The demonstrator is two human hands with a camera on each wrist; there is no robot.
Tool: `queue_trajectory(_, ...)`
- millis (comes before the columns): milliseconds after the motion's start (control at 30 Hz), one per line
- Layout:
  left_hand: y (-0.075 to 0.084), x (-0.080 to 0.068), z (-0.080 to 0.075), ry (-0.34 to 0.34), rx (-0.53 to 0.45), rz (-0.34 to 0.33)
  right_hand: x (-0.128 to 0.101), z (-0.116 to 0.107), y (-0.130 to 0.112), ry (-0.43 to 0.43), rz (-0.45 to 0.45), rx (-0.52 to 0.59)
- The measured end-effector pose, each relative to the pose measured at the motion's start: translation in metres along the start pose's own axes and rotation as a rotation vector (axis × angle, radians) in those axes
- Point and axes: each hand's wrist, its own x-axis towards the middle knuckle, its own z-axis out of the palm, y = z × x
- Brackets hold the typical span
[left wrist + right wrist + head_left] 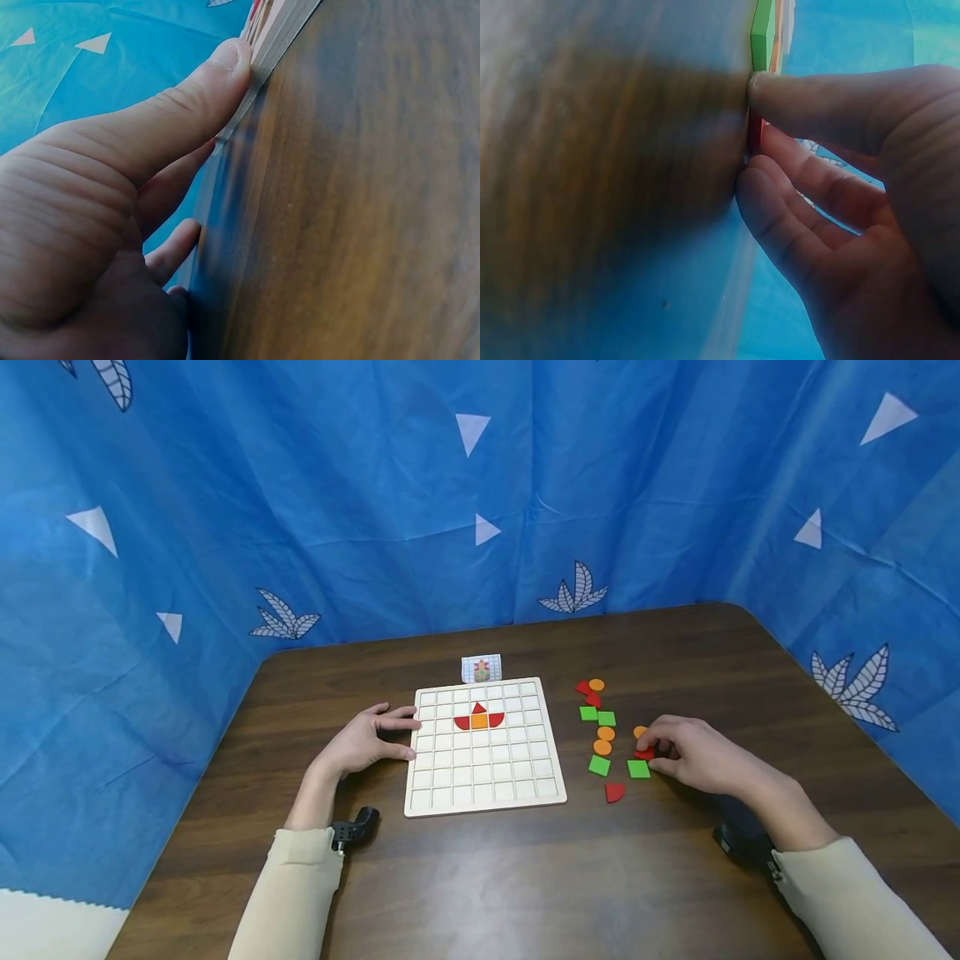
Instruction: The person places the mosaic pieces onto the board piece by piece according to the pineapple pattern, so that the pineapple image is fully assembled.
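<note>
Your right fingers [780, 206] and thumb pinch a red piece [643, 753] lying on the table [675, 652]; your left hand [367, 739] lies flat, fingers straight against the board [483, 781], steadying its left edge. You seem to be at the pickup: next, I judge, lift the piece clear of its neighbours and carry it left to a free cell. The board is a pale grid bearing a small red-and-orange figure [478, 718]. The red piece is thin and flat, mostly hidden under your fingertips, a green square [638, 768] just beside them.
</note>
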Motion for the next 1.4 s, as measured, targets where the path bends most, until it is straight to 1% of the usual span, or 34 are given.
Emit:
queue_trajectory(200, 0.002, 0.000, 0.000, 0.007, -0.002, -0.007, 0.001, -0.001, 0.000, 0.012, 0.004, -0.027)
queue_trajectory(400, 0.002, -0.002, 0.000, -0.003, -0.004, -0.021, 0.002, 0.001, -0.001, 0.020, 0.004, -0.052)
queue_trajectory(633, 0.003, -0.001, 0.000, -0.001, 0.010, -0.001, 0.011, -0.001, -0.006, 0.013, -0.017, -0.048)
queue_trajectory(867, 0.000, -0.001, 0.000, 0.002, 0.002, -0.010, 0.037, -0.004, -0.020, 0.000, -0.047, -0.009)
queue_trajectory(1033, -0.001, -0.002, 0.000, -0.002, 0.000, -0.010, 0.059, 0.000, -0.035, -0.009, -0.078, 0.024)
queue_trajectory(1133, -0.001, -0.002, -0.001, -0.001, 0.000, -0.009, 0.071, 0.004, -0.047, -0.014, -0.104, 0.048)
queue_trajectory(1400, 0.000, -0.002, 0.000, 0.003, 0.004, -0.005, 0.111, 0.017, -0.088, -0.045, -0.131, 0.093)
